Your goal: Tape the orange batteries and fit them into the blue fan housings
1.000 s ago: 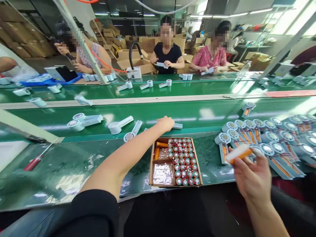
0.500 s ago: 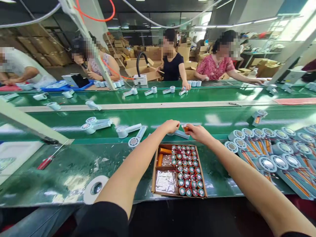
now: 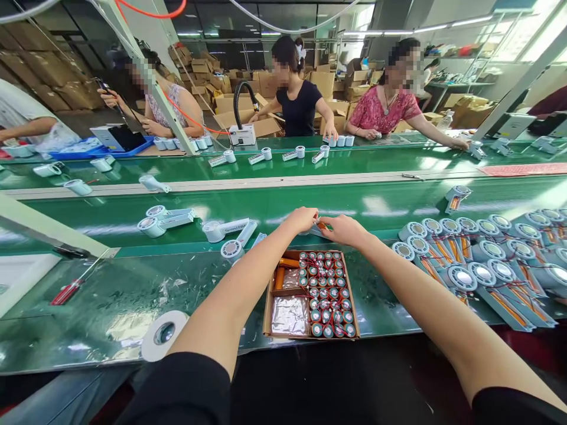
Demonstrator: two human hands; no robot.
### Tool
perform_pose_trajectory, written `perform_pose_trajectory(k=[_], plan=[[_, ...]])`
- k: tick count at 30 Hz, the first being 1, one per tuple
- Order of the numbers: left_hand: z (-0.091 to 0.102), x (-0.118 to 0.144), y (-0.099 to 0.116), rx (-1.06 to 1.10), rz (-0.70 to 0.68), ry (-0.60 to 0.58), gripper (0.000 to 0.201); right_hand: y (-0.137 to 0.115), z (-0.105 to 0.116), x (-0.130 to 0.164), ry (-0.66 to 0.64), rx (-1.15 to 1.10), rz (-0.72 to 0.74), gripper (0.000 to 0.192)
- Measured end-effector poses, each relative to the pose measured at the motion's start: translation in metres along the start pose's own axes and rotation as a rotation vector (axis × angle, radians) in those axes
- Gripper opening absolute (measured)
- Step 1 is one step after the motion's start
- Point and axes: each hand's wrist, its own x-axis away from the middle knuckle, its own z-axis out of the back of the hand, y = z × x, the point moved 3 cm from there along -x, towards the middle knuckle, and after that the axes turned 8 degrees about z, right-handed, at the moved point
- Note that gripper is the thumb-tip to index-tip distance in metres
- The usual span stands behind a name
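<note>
From the head view, the right hand [image 3: 348, 229] is pinching an orange battery [image 3: 323, 226] against a pale-blue handle [image 3: 315, 232], just beyond the bench's [image 3: 110, 307] far edge! The left hand [image 3: 302, 218] is curling close beside it; its grip I can't tell. A carton [image 3: 267, 313] of batteries is sitting at the near edge, fans [image 3: 460, 276] crowding the right end.

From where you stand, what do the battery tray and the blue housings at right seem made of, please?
Battery tray: probably matt cardboard, judging by its dull brown walls. Blue housings: likely smooth moulded plastic, from their even colour and rounded forms.
</note>
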Motion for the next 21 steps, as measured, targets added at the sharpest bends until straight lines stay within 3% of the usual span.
perform_pose_trajectory(k=[7, 14, 18, 21], plan=[[-0.005, -0.01, 0.011, 0.069, 0.076, 0.025, 0.035, 0.002, 0.015, 0.001, -0.09, 0.042, -0.067, 0.045], [-0.001, 0.002, 0.024, 0.136, 0.079, 0.025, 0.035, -0.012, 0.003, -0.008, -0.214, 0.04, -0.115, 0.047], [0.02, 0.018, 0.035, 0.22, 0.039, 0.075, 0.033, -0.01, 0.001, -0.016, -0.265, 0.026, -0.079, 0.043], [0.042, 0.058, 0.022, 0.298, -0.008, 0.199, 0.035, 0.0, 0.004, -0.017, -0.249, -0.009, -0.012, 0.032]])
